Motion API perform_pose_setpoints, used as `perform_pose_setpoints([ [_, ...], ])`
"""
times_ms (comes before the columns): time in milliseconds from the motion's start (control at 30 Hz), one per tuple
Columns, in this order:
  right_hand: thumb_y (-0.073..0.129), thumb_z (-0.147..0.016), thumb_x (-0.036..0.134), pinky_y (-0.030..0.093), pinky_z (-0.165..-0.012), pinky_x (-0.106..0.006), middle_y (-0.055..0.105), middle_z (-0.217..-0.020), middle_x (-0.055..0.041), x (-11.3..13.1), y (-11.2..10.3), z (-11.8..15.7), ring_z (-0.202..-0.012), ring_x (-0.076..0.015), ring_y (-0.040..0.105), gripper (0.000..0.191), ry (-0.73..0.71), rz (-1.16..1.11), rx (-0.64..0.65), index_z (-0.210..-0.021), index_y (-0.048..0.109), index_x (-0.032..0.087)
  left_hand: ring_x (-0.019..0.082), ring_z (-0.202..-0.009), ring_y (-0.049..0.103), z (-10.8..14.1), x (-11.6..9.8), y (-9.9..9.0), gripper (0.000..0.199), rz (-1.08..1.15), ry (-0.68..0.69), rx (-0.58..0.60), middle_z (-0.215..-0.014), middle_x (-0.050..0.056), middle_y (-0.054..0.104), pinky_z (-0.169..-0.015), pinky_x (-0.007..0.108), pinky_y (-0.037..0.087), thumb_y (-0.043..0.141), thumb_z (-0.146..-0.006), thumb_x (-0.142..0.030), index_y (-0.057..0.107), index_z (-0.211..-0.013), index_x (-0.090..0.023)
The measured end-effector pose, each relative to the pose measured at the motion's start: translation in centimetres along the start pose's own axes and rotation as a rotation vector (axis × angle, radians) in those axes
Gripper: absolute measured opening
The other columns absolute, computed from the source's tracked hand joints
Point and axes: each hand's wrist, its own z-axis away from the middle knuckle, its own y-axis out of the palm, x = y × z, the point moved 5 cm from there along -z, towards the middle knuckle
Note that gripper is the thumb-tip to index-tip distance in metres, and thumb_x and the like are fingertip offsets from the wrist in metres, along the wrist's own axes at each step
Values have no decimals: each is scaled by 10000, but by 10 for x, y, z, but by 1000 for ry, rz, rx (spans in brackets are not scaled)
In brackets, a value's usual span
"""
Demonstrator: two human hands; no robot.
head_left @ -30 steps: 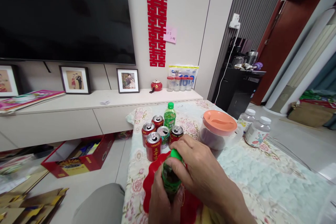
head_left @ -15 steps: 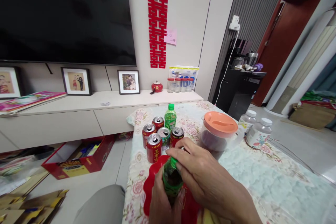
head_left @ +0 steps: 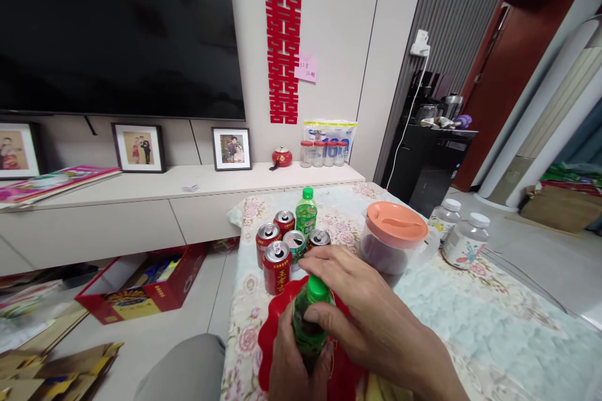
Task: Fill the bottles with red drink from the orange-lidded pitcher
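A green plastic bottle [head_left: 310, 329] with dark contents and a bright green cap [head_left: 318, 289] stands upright over a red scalloped tray [head_left: 270, 339]. My left hand [head_left: 294, 354] is wrapped round its lower body. My right hand [head_left: 364, 304] bends round the neck, thumb on the shoulder below the cap and fingers stretched along the far side; the fingertips' contact is partly hidden. Just beyond stand several drink cans, among them a red can [head_left: 276, 272] and a green can [head_left: 295, 247]. Behind them is another capped green bottle [head_left: 306, 212].
A clear pitcher with an orange lid [head_left: 396, 223] stands to the right, beyond my right hand. Two clear jars with white lids [head_left: 465, 241] are farther right on the flowered tablecloth [head_left: 508, 319]. An open red box [head_left: 141, 285] lies on the floor at left, near flattened cardboard [head_left: 61, 369].
My right hand has loosened from the cap, which now shows fully from above. Its thumb has come down onto the bottle's shoulder. The left hand keeps its hold on the bottle.
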Motion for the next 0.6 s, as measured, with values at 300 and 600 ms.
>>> perform_pose_setpoints([
  [300,486,-979,114,515,-873,-402,640,-1039,-80,-3,2,0,-1007,-224,558,211,15,35,13,-1045,678,173,379,-1212,636,-1,-2,1,646,33,-21,6,-1350,216,611,-1003,548,519,562,-846,-450,437,-1401,-145],
  [600,541,-961,143,495,-1033,-392,628,-1302,-88,-1,-4,3,-1199,-215,550,403,-49,-48,-24,-1357,575,207,358,-1156,668,-1,0,2,648,54,-28,0,-1282,191,654,-953,507,553,578,-829,-479,454,-1376,-156],
])
